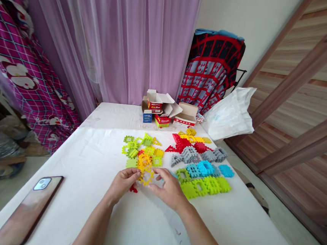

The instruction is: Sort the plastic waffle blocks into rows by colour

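A yellow toothed ring-shaped building block [146,182] is pinched at its left edge by the fingers of my left hand [124,183]. Beside its right edge, my right hand [171,191] has thumb and forefinger spread, with no clear grip on it. Just beyond the ring lie orange-yellow blocks [144,159] and a loose heap of lime-green blocks [132,150]. A red block [133,189] shows partly from behind my left hand. To the right of my right hand, light-green square blocks [202,188] lie in a row.
Blue [205,167], grey [189,154] and red blocks [183,144] form rows at the right. Small open cardboard boxes [163,120] stand at the back beside a white plastic bag [229,115]. A phone [30,210] lies near the left edge of the white-covered table [91,162].
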Demonstrator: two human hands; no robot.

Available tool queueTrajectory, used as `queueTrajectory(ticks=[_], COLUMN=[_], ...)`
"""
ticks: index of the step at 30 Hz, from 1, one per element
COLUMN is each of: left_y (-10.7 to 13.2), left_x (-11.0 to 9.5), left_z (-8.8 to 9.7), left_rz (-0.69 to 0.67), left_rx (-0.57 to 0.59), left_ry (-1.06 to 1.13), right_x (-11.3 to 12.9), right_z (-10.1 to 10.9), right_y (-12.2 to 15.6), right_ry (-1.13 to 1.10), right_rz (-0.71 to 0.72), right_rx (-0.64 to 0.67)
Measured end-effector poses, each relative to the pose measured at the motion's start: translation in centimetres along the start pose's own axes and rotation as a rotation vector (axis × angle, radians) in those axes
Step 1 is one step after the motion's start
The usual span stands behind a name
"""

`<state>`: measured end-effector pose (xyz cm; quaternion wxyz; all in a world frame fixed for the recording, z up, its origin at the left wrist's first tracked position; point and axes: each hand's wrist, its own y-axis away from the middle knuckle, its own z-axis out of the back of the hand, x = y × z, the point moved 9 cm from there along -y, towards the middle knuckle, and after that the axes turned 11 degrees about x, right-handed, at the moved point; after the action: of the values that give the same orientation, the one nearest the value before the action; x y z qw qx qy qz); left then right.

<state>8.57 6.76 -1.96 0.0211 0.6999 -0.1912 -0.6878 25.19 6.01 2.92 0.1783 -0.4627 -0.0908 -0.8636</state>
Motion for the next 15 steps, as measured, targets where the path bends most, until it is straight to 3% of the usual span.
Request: queueTrajectory(ticks=[5,15], left_y=[0.1,0.4], left_x=[-0.4,-0.5], left_z=[0.0,-0.2], left_rz=[-0.023,-0.032], left_rx=[-0.003,-0.006], left_ry=[0.033,0.035], right_x=[1.9,3.1], right_z=[0.2,0.3], right_y=[0.8,1.2], right_ry=[0.289,0.455], right_rz=[0.034,0.089], right_rx=[-0.023,-0.135])
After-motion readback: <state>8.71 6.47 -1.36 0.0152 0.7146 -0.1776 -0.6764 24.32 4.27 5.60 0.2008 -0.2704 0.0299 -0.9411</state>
